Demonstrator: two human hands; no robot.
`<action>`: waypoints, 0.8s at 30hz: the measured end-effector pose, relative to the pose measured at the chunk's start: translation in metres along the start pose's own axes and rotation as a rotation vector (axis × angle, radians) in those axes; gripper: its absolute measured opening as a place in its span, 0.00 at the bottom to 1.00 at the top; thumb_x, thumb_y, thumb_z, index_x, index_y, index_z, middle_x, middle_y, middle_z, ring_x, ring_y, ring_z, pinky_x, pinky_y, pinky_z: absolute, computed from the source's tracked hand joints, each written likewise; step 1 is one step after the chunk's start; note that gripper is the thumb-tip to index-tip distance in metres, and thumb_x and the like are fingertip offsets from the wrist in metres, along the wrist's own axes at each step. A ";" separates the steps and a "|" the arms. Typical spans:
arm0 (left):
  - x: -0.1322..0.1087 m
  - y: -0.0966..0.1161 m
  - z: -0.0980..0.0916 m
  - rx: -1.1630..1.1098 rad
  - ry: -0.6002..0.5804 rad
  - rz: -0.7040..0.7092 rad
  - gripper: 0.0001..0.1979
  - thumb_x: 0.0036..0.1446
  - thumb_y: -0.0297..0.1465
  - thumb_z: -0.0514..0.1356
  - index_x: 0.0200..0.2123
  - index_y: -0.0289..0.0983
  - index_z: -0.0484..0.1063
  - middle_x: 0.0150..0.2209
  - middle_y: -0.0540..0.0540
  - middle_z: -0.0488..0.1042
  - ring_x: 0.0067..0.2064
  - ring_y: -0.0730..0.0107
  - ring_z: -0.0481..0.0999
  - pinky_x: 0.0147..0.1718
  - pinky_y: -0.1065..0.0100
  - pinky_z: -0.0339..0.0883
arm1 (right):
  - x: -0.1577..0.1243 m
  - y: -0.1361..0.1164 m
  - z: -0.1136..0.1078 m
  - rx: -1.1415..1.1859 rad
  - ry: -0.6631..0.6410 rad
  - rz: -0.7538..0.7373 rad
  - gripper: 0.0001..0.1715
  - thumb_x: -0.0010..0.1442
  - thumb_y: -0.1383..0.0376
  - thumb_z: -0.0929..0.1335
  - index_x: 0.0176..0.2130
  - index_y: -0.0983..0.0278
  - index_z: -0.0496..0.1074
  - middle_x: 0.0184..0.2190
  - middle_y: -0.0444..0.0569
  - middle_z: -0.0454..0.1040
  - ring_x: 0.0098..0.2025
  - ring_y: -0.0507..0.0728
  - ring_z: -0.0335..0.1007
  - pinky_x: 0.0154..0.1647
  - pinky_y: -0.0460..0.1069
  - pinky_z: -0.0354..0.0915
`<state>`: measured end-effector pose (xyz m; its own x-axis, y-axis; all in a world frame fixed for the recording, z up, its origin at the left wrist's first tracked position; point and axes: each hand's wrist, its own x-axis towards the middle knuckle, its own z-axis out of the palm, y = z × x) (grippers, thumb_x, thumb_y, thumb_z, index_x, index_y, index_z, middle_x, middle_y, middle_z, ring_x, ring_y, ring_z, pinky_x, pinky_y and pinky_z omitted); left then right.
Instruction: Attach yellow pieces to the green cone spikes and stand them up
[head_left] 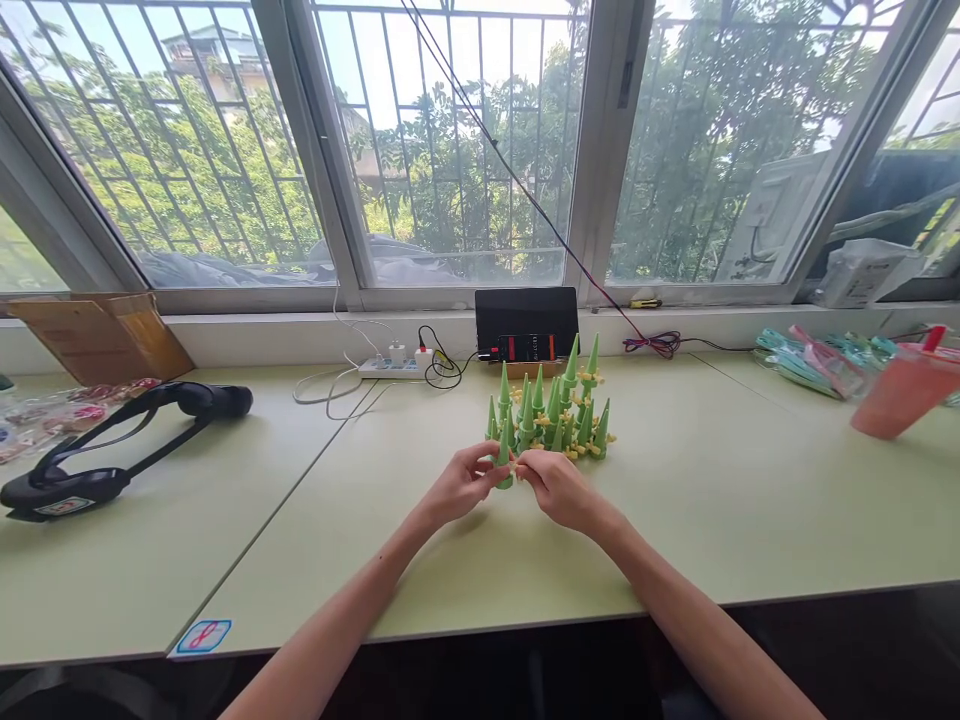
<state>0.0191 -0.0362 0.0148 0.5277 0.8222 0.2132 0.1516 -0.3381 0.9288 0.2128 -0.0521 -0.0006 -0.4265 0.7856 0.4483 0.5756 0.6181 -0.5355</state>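
My left hand grips a small green cone-topped piece that stands upright near the middle of the table. Fingers of my right hand pinch together at the right side of that piece, on what looks like a small yellowish part, mostly hidden by the fingertips. Right behind both hands stands a cluster of similar green cone pieces, several of them with yellow propeller-like parts on their sides.
The pale green table bears a black headset at left and a pink cup at right. Behind the cones are a phone, a dark tablet and a power strip with cables. Plastic-wrapped items lie at right.
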 end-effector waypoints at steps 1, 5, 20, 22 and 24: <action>0.000 0.000 0.001 0.011 0.013 0.001 0.17 0.58 0.43 0.61 0.40 0.34 0.72 0.22 0.53 0.61 0.21 0.81 0.55 0.18 0.75 0.49 | 0.000 0.000 0.000 0.006 -0.006 0.005 0.15 0.68 0.68 0.58 0.28 0.63 0.61 0.26 0.47 0.69 0.28 0.53 0.61 0.31 0.47 0.56; 0.000 -0.002 0.002 0.049 0.056 0.012 0.18 0.57 0.44 0.61 0.40 0.34 0.72 0.22 0.51 0.65 0.20 0.79 0.61 0.17 0.74 0.56 | -0.001 0.000 -0.001 0.026 -0.011 0.013 0.17 0.69 0.66 0.56 0.28 0.63 0.60 0.26 0.47 0.69 0.27 0.53 0.60 0.31 0.47 0.56; 0.002 0.000 0.001 -0.041 0.066 -0.007 0.18 0.59 0.44 0.60 0.37 0.33 0.70 0.29 0.49 0.69 0.21 0.80 0.64 0.17 0.73 0.57 | 0.000 -0.008 -0.005 0.176 0.154 0.008 0.09 0.66 0.61 0.63 0.38 0.63 0.69 0.26 0.43 0.69 0.25 0.50 0.60 0.28 0.46 0.57; 0.002 0.002 0.000 -0.080 0.081 -0.015 0.18 0.59 0.44 0.60 0.36 0.33 0.70 0.29 0.49 0.69 0.20 0.80 0.64 0.17 0.73 0.56 | 0.000 -0.008 -0.005 0.202 0.171 -0.010 0.07 0.65 0.62 0.65 0.42 0.63 0.70 0.30 0.44 0.72 0.25 0.50 0.62 0.27 0.46 0.59; 0.001 0.002 -0.001 -0.113 0.084 -0.012 0.18 0.59 0.44 0.60 0.35 0.33 0.71 0.30 0.49 0.68 0.21 0.80 0.63 0.17 0.73 0.56 | 0.000 -0.008 -0.005 0.203 0.182 -0.030 0.08 0.63 0.63 0.67 0.43 0.63 0.70 0.34 0.46 0.73 0.26 0.50 0.63 0.27 0.46 0.60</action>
<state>0.0196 -0.0355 0.0175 0.4536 0.8631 0.2223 0.0594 -0.2781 0.9587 0.2116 -0.0571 0.0066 -0.2979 0.7599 0.5777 0.4053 0.6487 -0.6442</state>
